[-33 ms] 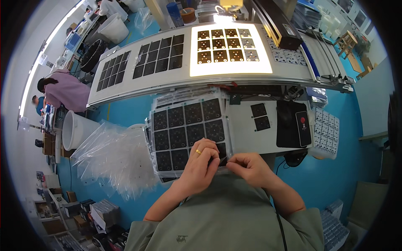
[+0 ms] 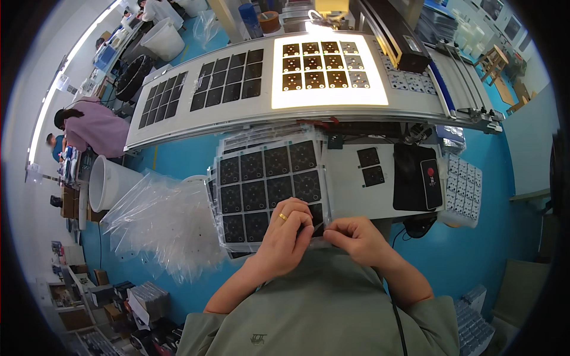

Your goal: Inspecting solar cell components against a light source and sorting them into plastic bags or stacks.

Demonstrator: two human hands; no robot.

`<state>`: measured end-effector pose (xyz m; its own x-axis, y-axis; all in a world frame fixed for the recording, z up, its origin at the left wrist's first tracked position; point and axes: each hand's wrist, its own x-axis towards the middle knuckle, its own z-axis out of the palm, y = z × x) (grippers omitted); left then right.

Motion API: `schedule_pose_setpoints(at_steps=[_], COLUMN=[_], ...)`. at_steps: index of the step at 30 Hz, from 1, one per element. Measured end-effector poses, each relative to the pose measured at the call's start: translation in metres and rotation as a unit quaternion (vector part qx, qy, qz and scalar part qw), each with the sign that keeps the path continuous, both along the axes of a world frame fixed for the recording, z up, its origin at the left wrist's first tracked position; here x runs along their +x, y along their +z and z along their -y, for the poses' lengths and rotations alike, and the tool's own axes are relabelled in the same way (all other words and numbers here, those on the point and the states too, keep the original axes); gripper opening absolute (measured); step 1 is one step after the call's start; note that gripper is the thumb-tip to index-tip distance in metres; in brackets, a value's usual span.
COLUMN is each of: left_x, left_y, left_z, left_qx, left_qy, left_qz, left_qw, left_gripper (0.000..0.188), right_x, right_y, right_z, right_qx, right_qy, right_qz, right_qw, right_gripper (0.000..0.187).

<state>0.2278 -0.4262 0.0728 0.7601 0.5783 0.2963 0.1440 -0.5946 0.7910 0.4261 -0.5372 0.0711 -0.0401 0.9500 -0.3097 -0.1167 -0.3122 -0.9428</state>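
Observation:
A clear-film sheet with rows of dark square panels (image 2: 253, 197) lies on top of a stack of similar sheets in front of me. Over its near right corner, my left hand (image 2: 286, 234) rests with curled fingers, a ring on one of them. Its thumb and fingertips are pressed together; whatever they pinch is hidden. Just to the right, my right hand (image 2: 358, 242) pinches the edge of the film at that same corner between thumb and forefinger. The two hands' fingertips are close together, and they cover part of the last panel.
Beyond the stack runs a conveyor (image 2: 178, 127) carrying panel sheets, one over a bright light panel (image 2: 380, 98). On the right-hand table lie two dark squares (image 2: 371, 166) and a phone-like device (image 2: 430, 175) on a black mat. Clear film (image 2: 166, 222) heaps at left. A person (image 2: 95, 127) sits farther left.
The whole view has shifted very slightly. Both hands keep nearly the same pose at the sheet's corner.

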Motion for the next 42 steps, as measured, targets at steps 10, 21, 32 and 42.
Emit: schedule_pose_setpoints(at_steps=[10,21,32,42], left_x=[0.005,0.018,0.027,-0.024], left_y=[-0.015,-0.013,-0.009,-0.025], left_z=[0.003,0.008,0.008,-0.12], left_qx=[0.015,0.082,0.137,0.198], left_qy=[0.045,0.036,0.021,0.184], left_qz=[0.013,-0.028,-0.084,-0.201], left_qw=[0.999,0.996,0.987,0.942], left_gripper=[0.014,0.013,0.017,0.015], right_x=[-0.002,0.009,0.008,0.009], right_y=[-0.009,-0.019,-0.022,-0.054], right_z=[0.004,0.007,0.018,0.019], right_qx=[-0.066,-0.149,-0.082,-0.105], right_qy=[0.048,0.049,0.046,0.019], right_qz=[-0.001,-0.01,-0.013,-0.02], right_qw=[0.997,0.988,0.995,0.994], right_gripper=[0.03,0.03,0.034,0.035])
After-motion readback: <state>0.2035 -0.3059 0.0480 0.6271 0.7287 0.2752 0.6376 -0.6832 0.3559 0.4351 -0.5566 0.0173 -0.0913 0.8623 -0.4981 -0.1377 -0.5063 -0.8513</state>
